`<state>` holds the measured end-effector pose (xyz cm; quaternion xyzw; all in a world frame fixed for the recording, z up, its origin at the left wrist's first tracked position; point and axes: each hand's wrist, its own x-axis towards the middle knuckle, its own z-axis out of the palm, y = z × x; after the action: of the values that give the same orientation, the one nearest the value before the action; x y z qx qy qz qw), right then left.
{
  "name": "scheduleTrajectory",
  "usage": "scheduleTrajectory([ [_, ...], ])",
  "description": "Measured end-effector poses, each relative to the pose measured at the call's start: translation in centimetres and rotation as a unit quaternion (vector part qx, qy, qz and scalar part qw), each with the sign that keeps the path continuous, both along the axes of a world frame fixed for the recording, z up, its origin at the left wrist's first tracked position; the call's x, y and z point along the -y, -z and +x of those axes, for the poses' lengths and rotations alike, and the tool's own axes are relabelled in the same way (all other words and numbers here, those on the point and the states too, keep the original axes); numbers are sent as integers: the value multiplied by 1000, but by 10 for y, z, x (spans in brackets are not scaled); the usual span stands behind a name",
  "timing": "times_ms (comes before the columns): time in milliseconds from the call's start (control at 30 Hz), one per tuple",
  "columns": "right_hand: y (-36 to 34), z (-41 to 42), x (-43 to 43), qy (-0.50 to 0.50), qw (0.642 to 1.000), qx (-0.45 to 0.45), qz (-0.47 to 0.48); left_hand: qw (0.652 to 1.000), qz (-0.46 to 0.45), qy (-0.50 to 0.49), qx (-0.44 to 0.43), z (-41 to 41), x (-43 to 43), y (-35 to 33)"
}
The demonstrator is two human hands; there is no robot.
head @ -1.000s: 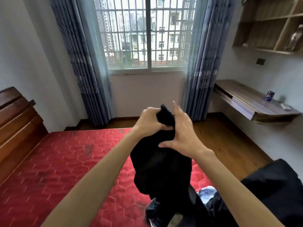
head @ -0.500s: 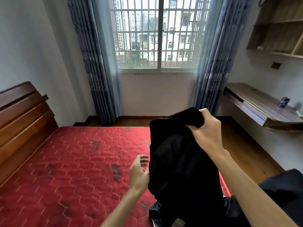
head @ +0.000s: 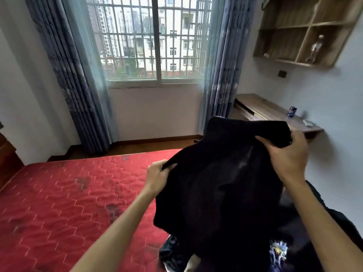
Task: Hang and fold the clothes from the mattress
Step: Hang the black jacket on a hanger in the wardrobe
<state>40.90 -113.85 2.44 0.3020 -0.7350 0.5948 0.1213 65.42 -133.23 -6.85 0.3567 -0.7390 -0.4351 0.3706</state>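
I hold a black garment (head: 220, 185) up over the right side of the red quilted mattress (head: 59, 203). My right hand (head: 286, 154) grips its thick upper edge at the top right. Lower down on the left, my left hand (head: 157, 176) pinches another edge of the same garment. The cloth hangs spread between both hands and hides most of a pile of dark clothes (head: 245, 252) lying at the mattress's near right corner.
A barred window (head: 153, 38) with blue-grey curtains (head: 70, 75) faces me. A wooden wall desk (head: 275, 114) with a can (head: 292, 111) stands at the right, under wooden wall shelves (head: 302, 30). A wooden headboard (head: 7, 160) is at the left.
My left hand, which had let go and hung open below, has taken hold of the garment's left edge. My right hand has moved right and lower, and the garment is spread wider.
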Motion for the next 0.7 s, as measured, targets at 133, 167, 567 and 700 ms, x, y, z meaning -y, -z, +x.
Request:
scheduleTrajectory([
  [133,35,-19,-13,11,993,66,97,998,-64,11,-19,4,12,-50],
  [167,44,-17,-14,0,990,81,119,997,-66,24,-28,5,10,-64],
  [567,66,79,26,-364,925,2,110,943,283,177,19,6,-14,-125],
  [700,80,89,30,-337,937,29,83,928,293,218,75,30,-3,-106],
])
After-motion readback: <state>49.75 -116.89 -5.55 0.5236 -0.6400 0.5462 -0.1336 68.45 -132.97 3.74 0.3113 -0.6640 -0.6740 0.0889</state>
